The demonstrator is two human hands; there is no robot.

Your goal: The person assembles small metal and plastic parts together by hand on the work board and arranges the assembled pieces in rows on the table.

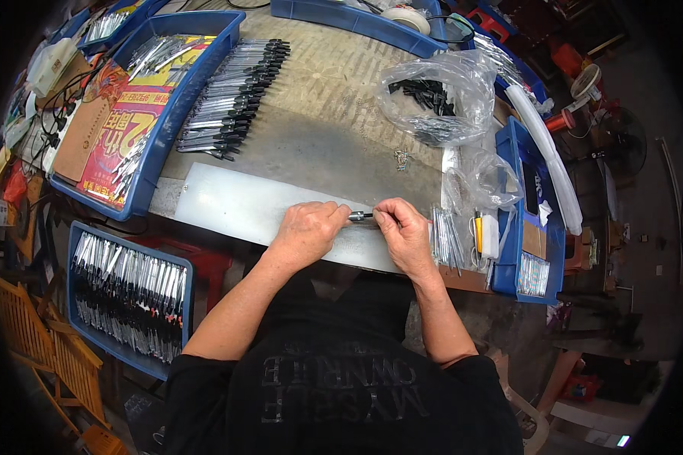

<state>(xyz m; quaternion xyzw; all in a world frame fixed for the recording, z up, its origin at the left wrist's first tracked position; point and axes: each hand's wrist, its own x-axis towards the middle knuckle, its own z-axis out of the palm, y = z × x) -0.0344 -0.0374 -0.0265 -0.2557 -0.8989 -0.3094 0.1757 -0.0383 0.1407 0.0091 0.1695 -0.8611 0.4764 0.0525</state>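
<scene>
Over the near edge of the table, my two hands meet at a pen (pixel 359 216) with a silver and black section showing between them. My left hand (pixel 309 231) is closed round its body, which the fingers mostly hide. At the black end, my right hand (pixel 404 233) pinches with thumb and forefinger; whether it holds a separate small part cannot be seen. Beneath both hands lies a whitish board (pixel 228 199). Beyond it, a long row of clear pens with black ends (pixel 231 98) is laid out. A small heap of tiny metal pieces (pixel 401 159) sits farther right.
A clear plastic bag (pixel 474 72) holds black parts. Thin clear rods (pixel 448 241) and a yellow tool (pixel 478 225) lie beside my right hand, near a blue tray (pixel 506 262). Another blue tray (pixel 176 98) stands left; a pen-filled tray (pixel 192 303) sits below it.
</scene>
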